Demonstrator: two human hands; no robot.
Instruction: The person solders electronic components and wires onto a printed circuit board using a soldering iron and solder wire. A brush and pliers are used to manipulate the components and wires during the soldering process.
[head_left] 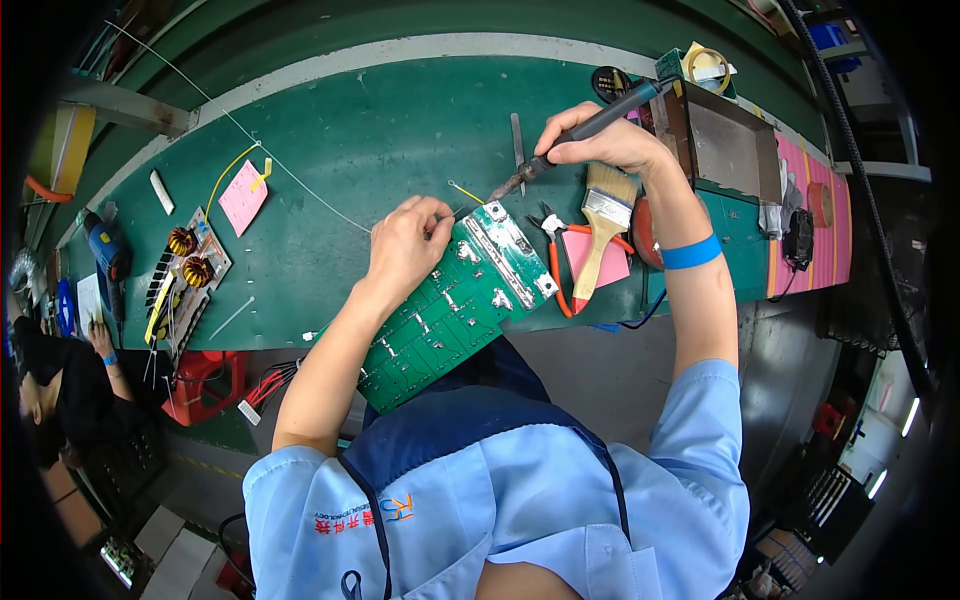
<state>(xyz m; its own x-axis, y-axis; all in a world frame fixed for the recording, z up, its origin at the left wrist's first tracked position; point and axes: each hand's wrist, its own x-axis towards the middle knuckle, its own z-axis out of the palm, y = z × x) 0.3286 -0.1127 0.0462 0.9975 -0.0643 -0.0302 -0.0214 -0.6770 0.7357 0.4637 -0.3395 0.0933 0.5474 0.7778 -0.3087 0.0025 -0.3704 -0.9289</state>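
My right hand is closed round the dark handle of a soldering iron. The iron's tip meets the upper corner of a green circuit board, tilted at the bench's near edge with its soldered side showing. Pinched in my left hand is a thin solder wire, which runs in from the far left. That hand is at the board's upper edge, its fingertips near the iron's tip. A short yellow wire with a ring end sticks out beside the tip.
Right of the board lie orange-handled cutters, a brush and a pink pad. A metal tray stands farther right. Leftward are a board with coils, a pink note and a blue power tool. A co-worker's hand shows far left.
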